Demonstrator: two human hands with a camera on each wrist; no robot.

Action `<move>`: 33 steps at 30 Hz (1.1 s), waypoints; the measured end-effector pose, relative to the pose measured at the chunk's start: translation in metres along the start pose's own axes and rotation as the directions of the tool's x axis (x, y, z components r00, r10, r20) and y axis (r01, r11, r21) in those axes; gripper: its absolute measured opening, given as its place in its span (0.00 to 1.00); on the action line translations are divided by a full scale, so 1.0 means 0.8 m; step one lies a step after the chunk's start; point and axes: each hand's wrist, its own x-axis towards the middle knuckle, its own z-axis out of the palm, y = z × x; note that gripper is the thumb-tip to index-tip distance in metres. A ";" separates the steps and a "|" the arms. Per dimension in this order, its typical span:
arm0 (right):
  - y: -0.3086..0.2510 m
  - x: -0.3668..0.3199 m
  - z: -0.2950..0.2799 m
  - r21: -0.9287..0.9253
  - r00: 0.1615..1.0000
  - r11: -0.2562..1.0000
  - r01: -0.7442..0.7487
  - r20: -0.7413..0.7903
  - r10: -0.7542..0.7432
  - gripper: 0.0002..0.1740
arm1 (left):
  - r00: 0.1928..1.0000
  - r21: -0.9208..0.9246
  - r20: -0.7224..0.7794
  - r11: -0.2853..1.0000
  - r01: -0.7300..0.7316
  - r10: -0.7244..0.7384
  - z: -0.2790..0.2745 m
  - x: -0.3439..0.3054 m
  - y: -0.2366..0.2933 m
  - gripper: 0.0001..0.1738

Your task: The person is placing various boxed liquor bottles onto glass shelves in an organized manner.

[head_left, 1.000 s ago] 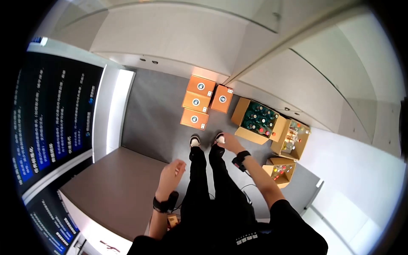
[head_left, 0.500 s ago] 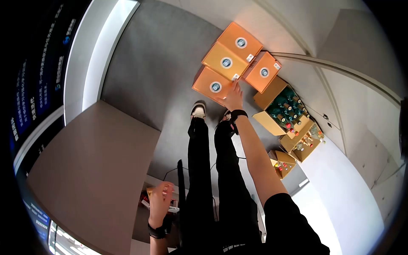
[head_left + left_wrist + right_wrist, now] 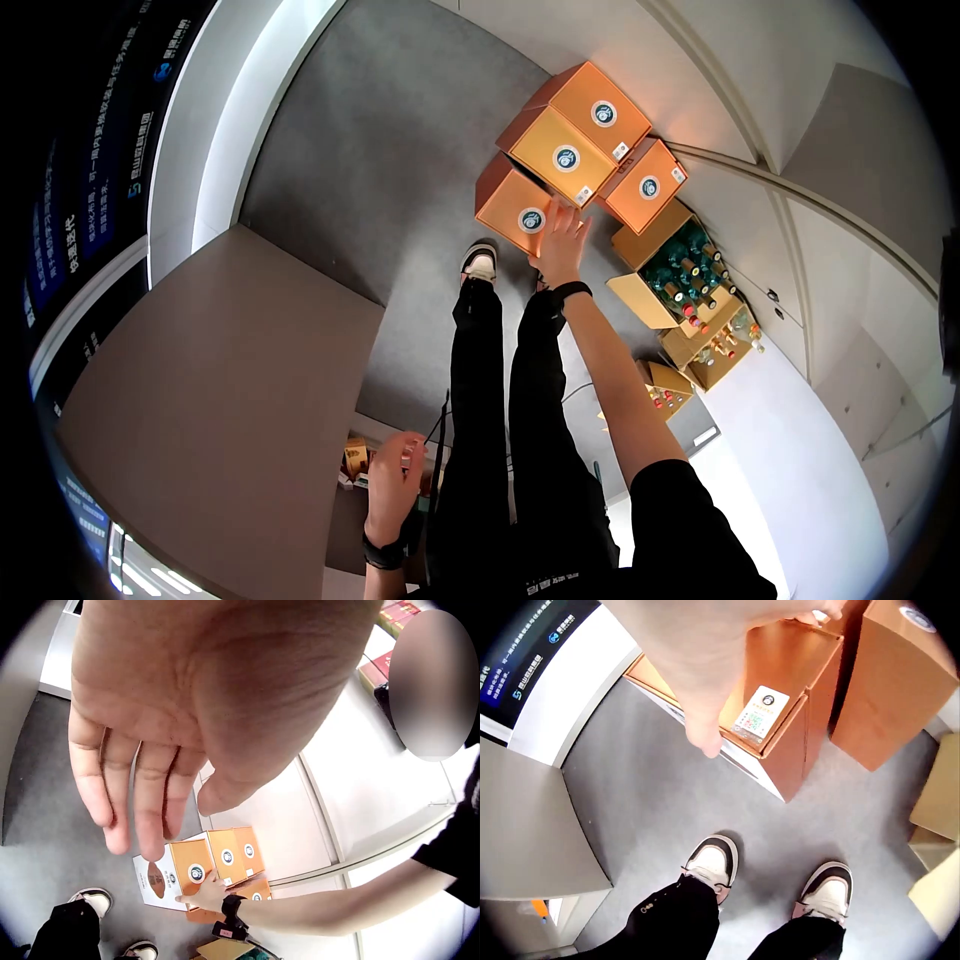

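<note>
I am laying my right hand (image 3: 561, 246), fingers spread flat, on the nearest box (image 3: 506, 204), probably to get a grip on it; my left hand (image 3: 394, 486) is hanging with loose fingers.

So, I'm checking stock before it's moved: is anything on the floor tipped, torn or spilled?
Nothing stands out. The right hand touches the nearest orange box; it and the other three orange boxes look closed and whole. The open carton holds upright bottles, and the floor shows no spill.
</note>
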 end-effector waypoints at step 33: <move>0.176 -0.462 -0.594 0.353 0.720 0.681 0.642 -0.583 -0.377 0.58 | 0.106 0.334 0.148 0.051 -0.941 0.983 -0.062 -0.106 0.269 0.63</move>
